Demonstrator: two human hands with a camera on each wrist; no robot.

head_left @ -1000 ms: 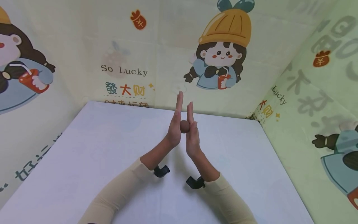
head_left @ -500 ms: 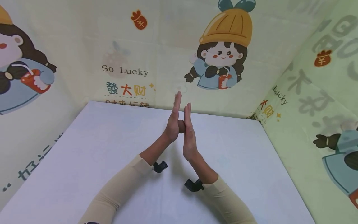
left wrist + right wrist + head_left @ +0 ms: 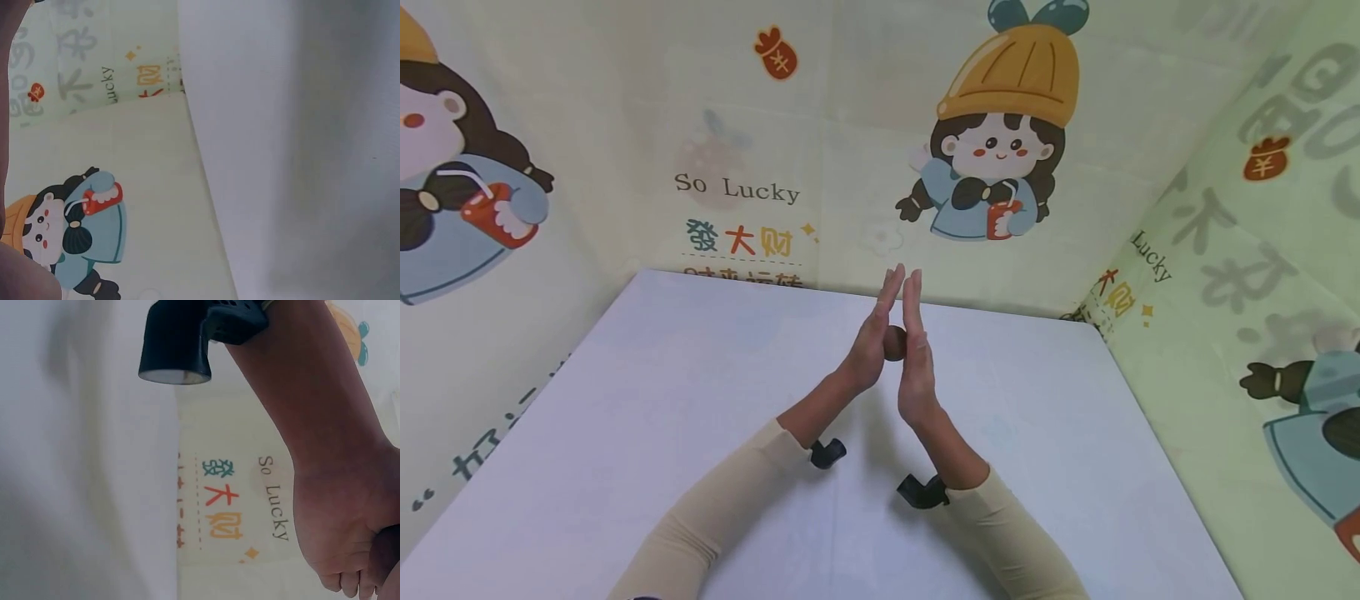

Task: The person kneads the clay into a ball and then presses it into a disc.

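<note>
A small brown ball (image 3: pixel 895 343) sits between the two palms, held up above the white table. My left hand (image 3: pixel 867 346) presses it from the left, with straight fingers leaning up and to the right. From the other side my right hand (image 3: pixel 917 367) presses with straight fingers pointing up. The fingertips of both hands stand close together. In the right wrist view the left palm (image 3: pixel 331 515) shows, and the dark ball (image 3: pixel 385 553) is cut off by the right edge. Only blurred strips of skin show at the left edge of the left wrist view, and the ball is out of sight there.
A white table (image 3: pixel 700 358) lies under the hands. Printed cloth walls (image 3: pixel 850 125) with cartoon figures and lettering stand behind it and at both sides. Black wrist cameras (image 3: pixel 923 492) hang at the inner side of each forearm, below the hands.
The palms rub past each other with the ball between them. Over the last half second the left fingertips have dropped and tipped right, while the right hand and ball have shifted slightly right.
</note>
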